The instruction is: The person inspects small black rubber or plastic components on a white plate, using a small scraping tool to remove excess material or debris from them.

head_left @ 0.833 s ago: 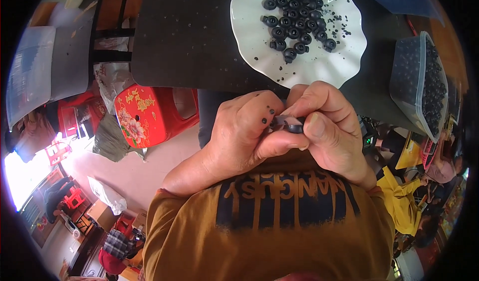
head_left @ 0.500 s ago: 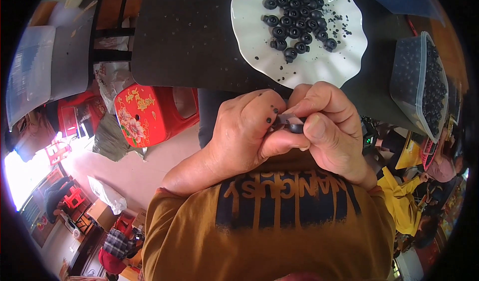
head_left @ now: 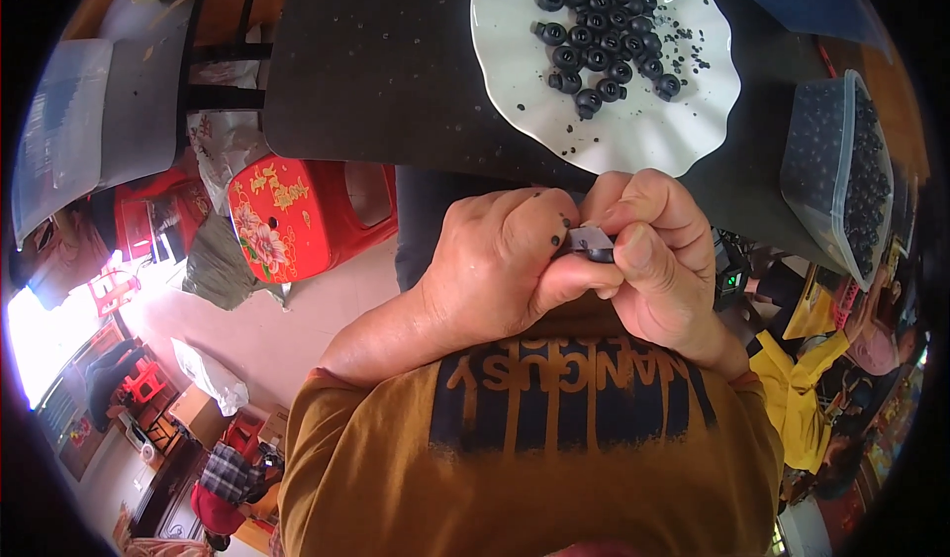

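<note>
My two hands meet just in front of the table edge, over my lap. In the curled fingers of my left hand (head_left: 500,255) is a small flat grey blade (head_left: 591,237), partly hidden by the fingers. Pinched between thumb and fingers of my right hand (head_left: 665,260) is a small round black rubber part (head_left: 601,255), mostly covered, touching or right beside the blade. Black crumbs stick to my left hand near the index finger. Beyond my hands, a white wavy-rimmed plate (head_left: 673,141) bears a heap of black ring-shaped rubber parts (head_left: 597,59) and scattered black scraps (head_left: 688,47).
The plate stands on a dark table (head_left: 386,72). To the right is a clear plastic tub (head_left: 841,191) full of small black parts. A red patterned stool (head_left: 287,221) stands at left, near a plastic bag (head_left: 223,151). Other people are in the room behind.
The blade's flat face now shows more, lying over the black part. My left hand has shifted slightly right. The plate sits a little farther right in view.
</note>
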Motion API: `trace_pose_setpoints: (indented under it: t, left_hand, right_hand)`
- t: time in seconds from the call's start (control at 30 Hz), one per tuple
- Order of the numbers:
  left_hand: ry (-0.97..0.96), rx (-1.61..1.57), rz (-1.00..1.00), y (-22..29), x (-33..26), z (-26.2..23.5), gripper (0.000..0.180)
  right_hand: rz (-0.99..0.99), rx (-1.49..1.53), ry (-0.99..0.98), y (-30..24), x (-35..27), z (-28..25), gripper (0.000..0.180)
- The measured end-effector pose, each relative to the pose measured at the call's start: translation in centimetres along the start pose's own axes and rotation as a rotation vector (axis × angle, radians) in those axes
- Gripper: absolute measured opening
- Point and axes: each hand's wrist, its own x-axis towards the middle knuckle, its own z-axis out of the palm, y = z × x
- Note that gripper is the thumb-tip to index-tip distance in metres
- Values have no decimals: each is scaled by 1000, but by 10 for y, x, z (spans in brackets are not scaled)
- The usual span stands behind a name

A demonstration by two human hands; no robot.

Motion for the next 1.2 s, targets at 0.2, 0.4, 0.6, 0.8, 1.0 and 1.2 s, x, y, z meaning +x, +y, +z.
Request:
trace_pose_setpoints:
  t: [0.2,0.4,0.6,0.8,1.0,1.2]
  left_hand:
    - [10,60,19,1,-5,0,42]
    - [38,194,77,6,-7,-1,40]
    - [67,128,64,2,-6,0,42]
    - [17,-209,-22,-5,-7,-11,48]
    - [-11,-609,-370,-13,-39,-8,49]
    - [-6,-723,-484,-3,-45,-8,48]
  right_hand:
    - [-49,41,-38,7,-3,0,14]
    - [-20,150,-14,6,-5,6,10]
    - [-40,165,-16,7,-1,8,10]
    - [-39,146,-8,5,9,11,15]
    - [-214,-155,67,-35,39,15,16]
    - [-330,-546,317,-128,138,74,22]
